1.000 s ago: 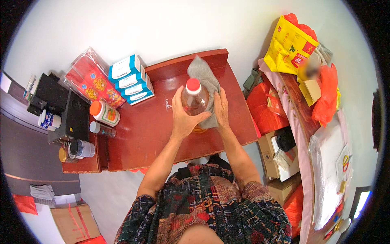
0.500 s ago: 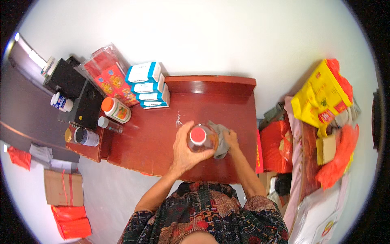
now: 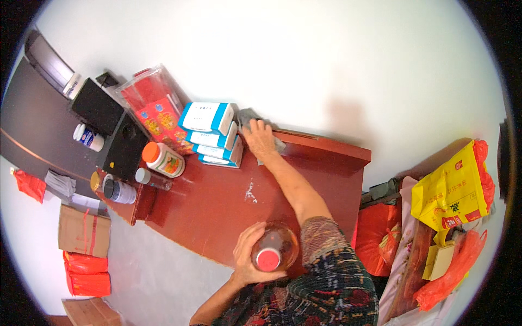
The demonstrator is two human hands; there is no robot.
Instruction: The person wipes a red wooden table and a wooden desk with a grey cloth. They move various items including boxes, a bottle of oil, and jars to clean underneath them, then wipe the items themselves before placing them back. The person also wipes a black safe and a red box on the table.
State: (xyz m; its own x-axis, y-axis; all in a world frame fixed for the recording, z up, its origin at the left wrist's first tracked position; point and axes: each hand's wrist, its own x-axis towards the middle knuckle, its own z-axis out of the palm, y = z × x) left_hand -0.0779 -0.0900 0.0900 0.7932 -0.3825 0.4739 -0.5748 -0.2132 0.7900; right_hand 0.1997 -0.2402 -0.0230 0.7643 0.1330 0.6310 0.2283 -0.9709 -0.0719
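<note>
My left hand point(image 3: 246, 261) is wrapped round a clear bottle point(image 3: 285, 243) with a red cap, close to my body at the desk's near edge. Dark reddish contents show through its wall. At the back of the reddish-brown desk point(image 3: 217, 217), my right hand point(image 3: 259, 140) presses a grey cloth point(image 3: 248, 115) against the raised ledge, just right of a stack of blue-and-white boxes point(image 3: 208, 119). Part of the cloth is hidden under the fingers. White marks point(image 3: 250, 192) lie on the desktop between the hands.
Left on the desk stand an orange-capped white bottle point(image 3: 163, 160), a small clear bottle point(image 3: 154, 179), red packets point(image 3: 163, 120) and a black speaker point(image 3: 124, 145). Low cartons point(image 3: 84, 230) are at far left. A yellow bag point(image 3: 451, 190) and red bags point(image 3: 376, 231) sit on the right.
My right hand has moved the cloth from beside the bottle to the back ledge. My left hand has brought the bottle nearer my body. The view has shifted.
</note>
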